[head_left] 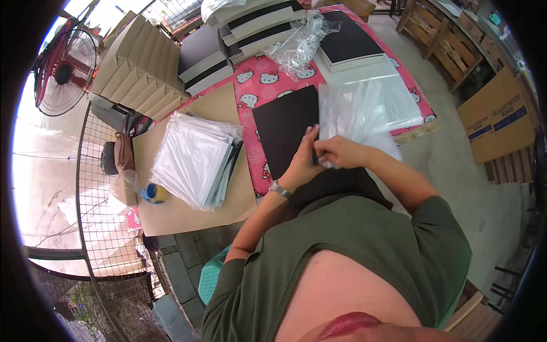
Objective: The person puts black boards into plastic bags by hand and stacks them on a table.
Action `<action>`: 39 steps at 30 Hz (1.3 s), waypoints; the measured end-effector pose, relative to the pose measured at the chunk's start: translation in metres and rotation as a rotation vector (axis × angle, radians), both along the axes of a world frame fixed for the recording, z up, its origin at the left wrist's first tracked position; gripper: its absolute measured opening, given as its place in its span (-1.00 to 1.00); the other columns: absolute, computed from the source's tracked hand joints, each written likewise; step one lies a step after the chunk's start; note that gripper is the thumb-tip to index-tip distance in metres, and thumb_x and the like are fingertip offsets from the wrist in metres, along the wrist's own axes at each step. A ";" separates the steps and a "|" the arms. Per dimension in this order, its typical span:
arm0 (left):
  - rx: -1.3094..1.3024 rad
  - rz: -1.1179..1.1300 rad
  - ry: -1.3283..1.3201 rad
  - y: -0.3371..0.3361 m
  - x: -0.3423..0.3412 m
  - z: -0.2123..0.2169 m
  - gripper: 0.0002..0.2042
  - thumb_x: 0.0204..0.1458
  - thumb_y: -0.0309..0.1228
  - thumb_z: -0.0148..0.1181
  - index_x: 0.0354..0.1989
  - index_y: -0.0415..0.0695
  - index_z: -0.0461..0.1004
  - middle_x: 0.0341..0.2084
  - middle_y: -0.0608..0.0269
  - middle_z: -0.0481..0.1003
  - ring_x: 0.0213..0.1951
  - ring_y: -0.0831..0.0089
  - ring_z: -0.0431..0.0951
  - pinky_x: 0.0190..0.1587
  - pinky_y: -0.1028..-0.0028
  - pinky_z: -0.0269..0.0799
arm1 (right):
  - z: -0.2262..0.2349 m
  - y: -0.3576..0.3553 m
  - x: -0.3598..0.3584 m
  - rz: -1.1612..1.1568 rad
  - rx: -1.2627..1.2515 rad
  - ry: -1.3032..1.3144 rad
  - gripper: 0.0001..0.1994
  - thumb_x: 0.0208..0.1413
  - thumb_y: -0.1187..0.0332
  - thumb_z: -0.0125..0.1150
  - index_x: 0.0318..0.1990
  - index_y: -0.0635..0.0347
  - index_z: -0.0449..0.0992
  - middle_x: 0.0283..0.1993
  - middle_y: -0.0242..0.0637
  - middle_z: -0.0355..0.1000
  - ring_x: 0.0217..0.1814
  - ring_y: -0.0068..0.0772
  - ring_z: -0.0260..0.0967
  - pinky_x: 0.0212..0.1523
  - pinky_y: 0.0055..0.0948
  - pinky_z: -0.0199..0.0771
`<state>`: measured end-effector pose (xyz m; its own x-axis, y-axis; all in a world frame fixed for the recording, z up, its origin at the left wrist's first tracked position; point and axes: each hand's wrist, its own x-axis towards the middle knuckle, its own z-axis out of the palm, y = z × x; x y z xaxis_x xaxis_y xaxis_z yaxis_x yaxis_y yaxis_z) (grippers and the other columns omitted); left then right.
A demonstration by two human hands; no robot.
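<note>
The black board (286,125) lies on the pink-print tabletop (248,118), probably light and stiff, best held by its edges. Beside it, the limp clear plastic sleeve (356,108) should slide and crease easily. The left hand (302,162) extends its fingers along the board's edge; the right hand (339,152) curls beside it, but what either grip pinches cannot be told.

The black board (285,122) looks smooth and matt, the sleeve (353,111) thin glossy plastic, the watch (280,189) shiny metal.

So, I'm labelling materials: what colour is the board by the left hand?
The board is black, shown in the head view, the only one.
</note>
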<state>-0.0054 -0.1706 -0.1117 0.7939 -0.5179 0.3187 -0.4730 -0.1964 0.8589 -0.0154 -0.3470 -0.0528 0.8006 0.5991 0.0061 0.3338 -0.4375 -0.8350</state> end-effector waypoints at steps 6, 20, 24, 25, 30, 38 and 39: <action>-0.084 -0.037 0.601 0.016 0.001 -0.001 -0.92 -0.05 -0.56 0.15 -0.37 -0.22 0.42 -0.46 0.39 0.47 -0.36 0.71 0.40 -0.29 0.61 0.32 | 0.022 0.004 0.016 -0.541 0.480 0.062 -0.86 0.02 0.44 0.16 -0.26 0.24 0.41 -0.33 -0.44 0.38 -0.27 -0.63 0.29 -0.21 -0.58 0.31; -0.947 -0.133 0.882 0.078 -0.039 0.048 -0.39 0.01 -0.51 0.07 0.23 -0.22 -0.06 0.00 0.07 0.32 0.04 0.34 0.35 0.07 0.38 0.24 | 0.022 0.059 0.030 -0.105 0.626 0.326 -0.66 -0.09 0.59 0.21 -0.10 0.28 0.34 -0.15 -0.37 0.38 -0.11 -0.60 0.31 -0.08 -0.55 0.32; -0.759 0.120 0.881 0.090 -0.031 0.047 -0.61 0.01 -0.46 0.11 0.03 -0.28 0.25 -0.14 0.16 0.42 -0.11 0.39 0.44 -0.03 0.41 0.33 | 0.032 0.086 0.021 -0.027 0.432 0.158 -0.64 -0.11 0.62 0.20 -0.08 0.26 0.35 -0.19 -0.35 0.40 -0.12 -0.62 0.31 -0.08 -0.56 0.31; -0.669 0.225 0.848 0.091 -0.026 0.054 -0.67 0.01 -0.46 0.11 -0.03 -0.28 0.32 -0.17 0.19 0.44 -0.16 0.40 0.46 -0.07 0.42 0.36 | 0.038 0.087 0.022 -0.066 0.345 0.061 -0.63 -0.11 0.62 0.19 -0.08 0.25 0.36 -0.20 -0.35 0.41 -0.13 -0.62 0.31 -0.08 -0.56 0.31; -0.858 0.541 0.516 0.097 -0.024 0.081 -0.85 -0.01 -0.54 0.13 -0.26 -0.31 0.46 -0.37 0.26 0.51 -0.35 0.57 0.49 -0.30 0.57 0.39 | 0.062 0.067 0.031 -0.292 0.655 0.292 -0.61 -0.03 0.47 0.22 -0.01 0.25 0.33 -0.28 -0.35 0.41 -0.19 -0.60 0.33 -0.09 -0.56 0.34; -0.827 0.474 0.402 0.091 -0.020 0.089 -0.75 -0.07 -0.61 0.12 -0.17 -0.32 0.40 -0.28 0.16 0.49 -0.25 0.39 0.51 -0.15 0.41 0.43 | 0.059 0.090 0.020 -0.310 0.707 0.236 -0.88 -0.02 0.39 0.25 -0.37 0.18 0.44 -0.47 -0.51 0.36 -0.42 -0.76 0.21 -0.37 -0.67 0.22; -0.834 0.480 0.384 0.090 -0.019 0.088 -0.75 -0.07 -0.60 0.11 -0.16 -0.32 0.40 -0.27 0.15 0.49 -0.24 0.37 0.52 -0.14 0.40 0.44 | 0.060 0.087 0.021 -0.338 0.668 0.186 -0.89 -0.01 0.40 0.25 -0.41 0.18 0.43 -0.49 -0.52 0.35 -0.44 -0.76 0.19 -0.39 -0.68 0.21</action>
